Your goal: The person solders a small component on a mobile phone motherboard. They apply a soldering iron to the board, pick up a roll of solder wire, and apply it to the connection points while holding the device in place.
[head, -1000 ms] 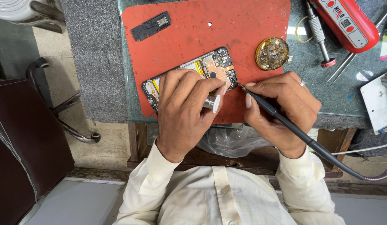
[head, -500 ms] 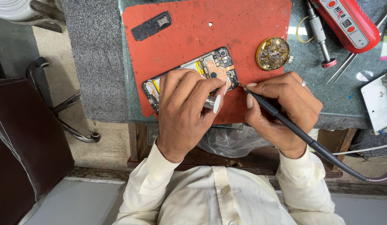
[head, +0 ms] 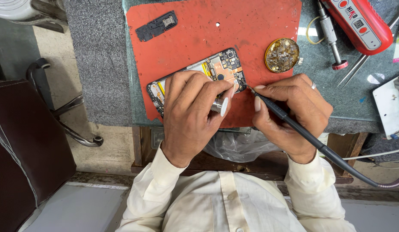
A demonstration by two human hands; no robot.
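Both hands (head: 191, 114) (head: 294, 111) crowd the phone's (head: 221, 68) near edge, soldering iron (head: 289, 118) seemingly touching.

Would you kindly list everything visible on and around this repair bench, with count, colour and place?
opened phone: one, black frame, on the mat under the hands
mat: one, red, on the bench
small cover part: one, black, mat's upper left
round tin: one, brass-coloured, right of the mat
handheld device: one, red, upper right
screwdriver: one, silver with red end, beside the device
soldering iron: one, dark, in the right hand
left hand: on the phone, holding a small silver piece
right hand: gripping the iron
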